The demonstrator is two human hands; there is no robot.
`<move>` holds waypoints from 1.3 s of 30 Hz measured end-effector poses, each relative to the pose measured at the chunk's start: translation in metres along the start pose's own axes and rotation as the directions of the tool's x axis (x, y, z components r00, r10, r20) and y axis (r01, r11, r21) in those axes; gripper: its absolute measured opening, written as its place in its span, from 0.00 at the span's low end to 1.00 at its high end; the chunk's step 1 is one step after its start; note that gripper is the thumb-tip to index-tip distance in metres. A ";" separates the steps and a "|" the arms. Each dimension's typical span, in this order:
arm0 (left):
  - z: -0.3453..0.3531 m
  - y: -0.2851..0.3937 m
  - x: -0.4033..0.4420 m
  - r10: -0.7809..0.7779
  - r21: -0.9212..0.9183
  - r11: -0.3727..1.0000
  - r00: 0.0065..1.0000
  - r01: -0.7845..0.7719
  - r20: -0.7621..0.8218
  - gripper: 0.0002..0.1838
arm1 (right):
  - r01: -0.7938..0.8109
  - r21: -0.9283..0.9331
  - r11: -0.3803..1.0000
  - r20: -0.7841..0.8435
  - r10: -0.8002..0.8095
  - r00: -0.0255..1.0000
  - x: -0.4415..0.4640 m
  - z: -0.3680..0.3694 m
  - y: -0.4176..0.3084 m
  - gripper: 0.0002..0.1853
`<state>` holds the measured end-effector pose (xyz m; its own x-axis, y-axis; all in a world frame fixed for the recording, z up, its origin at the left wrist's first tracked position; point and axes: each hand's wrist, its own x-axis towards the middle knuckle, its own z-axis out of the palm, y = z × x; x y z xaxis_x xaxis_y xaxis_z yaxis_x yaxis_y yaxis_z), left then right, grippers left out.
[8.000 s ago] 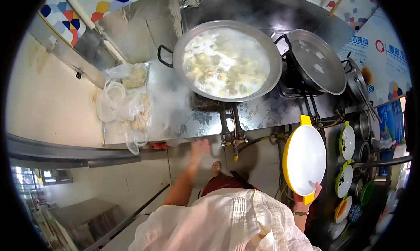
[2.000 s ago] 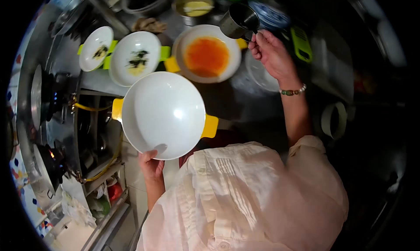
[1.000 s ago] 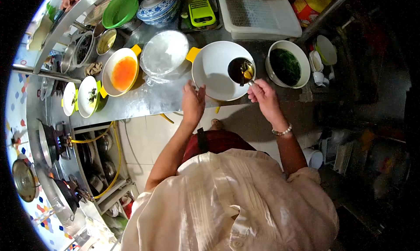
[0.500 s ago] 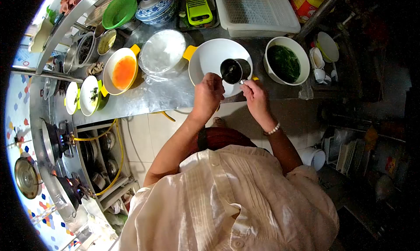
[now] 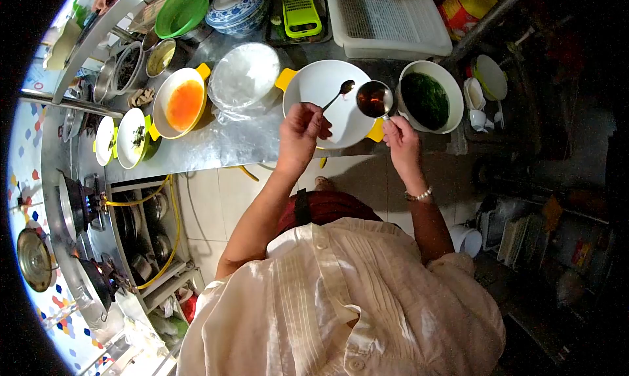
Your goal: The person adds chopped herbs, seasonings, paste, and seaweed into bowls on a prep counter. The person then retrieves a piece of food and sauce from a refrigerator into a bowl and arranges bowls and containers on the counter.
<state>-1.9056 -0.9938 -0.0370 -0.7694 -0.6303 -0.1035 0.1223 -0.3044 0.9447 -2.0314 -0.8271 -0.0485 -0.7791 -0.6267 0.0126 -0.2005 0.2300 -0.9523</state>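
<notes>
A spoon [image 5: 337,97] with dark liquid in its bowl is pinched in my left hand [image 5: 301,132], over the left part of a white bowl with yellow handles [image 5: 308,81]. My right hand [image 5: 403,145] is closed on the handle of a small metal cup [image 5: 375,100] holding dark reddish-brown liquid. The cup is over the white bowl's right rim, apart from the spoon. Small dark drops show inside the white bowl below the spoon. Just right of the cup stands a white bowl of dark leafy greens [image 5: 426,99].
Left along the steel counter [image 5: 216,146] are a plastic-covered bowl [image 5: 244,78], a bowl of orange liquid [image 5: 185,107] and two small bowls with chopped greens. Behind sit a green grater [image 5: 302,15] and a white basket [image 5: 390,19]. Lit gas burners [image 5: 101,205] are at far left.
The spoon has come out of the cup and now hangs over the white bowl. My right hand has moved the cup right, and my left hand has shifted slightly left.
</notes>
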 end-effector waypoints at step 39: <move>-0.396 0.151 -0.084 0.038 -0.044 0.995 0.737 -0.092 -0.675 0.08 | -0.602 0.404 0.689 0.674 0.221 0.705 0.206 0.681 -0.101 0.06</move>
<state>-1.5745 -1.2697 -0.0085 -0.1397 -0.9581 -0.2502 0.2205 -0.2764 0.9354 -1.7671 -1.4857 -0.1576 -0.1936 -0.8926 -0.4073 0.5709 0.2351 -0.7867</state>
